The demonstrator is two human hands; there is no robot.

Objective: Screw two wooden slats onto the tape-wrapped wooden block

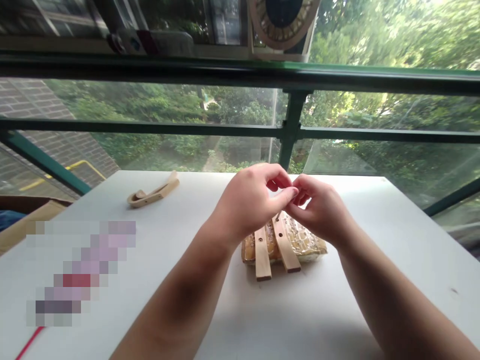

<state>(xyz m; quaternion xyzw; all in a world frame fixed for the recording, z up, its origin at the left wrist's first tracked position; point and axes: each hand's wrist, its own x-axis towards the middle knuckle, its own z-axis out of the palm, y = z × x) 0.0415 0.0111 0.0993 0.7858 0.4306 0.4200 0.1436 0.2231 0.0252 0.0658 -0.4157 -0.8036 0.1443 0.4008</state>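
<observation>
My left hand (pixel 253 197) and my right hand (pixel 320 207) meet at the fingertips, both closed in a pinch. What they pinch is hidden behind the fingers. Just below them, a thin metal shaft (pixel 278 217) stands in the upper hole of the right wooden strip (pixel 288 250). A second wooden strip (pixel 263 257), with a hole of its own, lies alongside to the left. Both strips rest on a package wrapped in shiny clear film (pixel 309 240), their lower ends jutting past its near edge. My hands cover the strips' far ends.
On the white table (pixel 168 280), a curved wooden piece (pixel 153 195) lies at the far left. A blurred-out purplish area (pixel 86 270) is nearer, with a red cord (pixel 30 342) below it. A cardboard box (pixel 33 220) stands left; a green railing (pixel 187 127) runs behind.
</observation>
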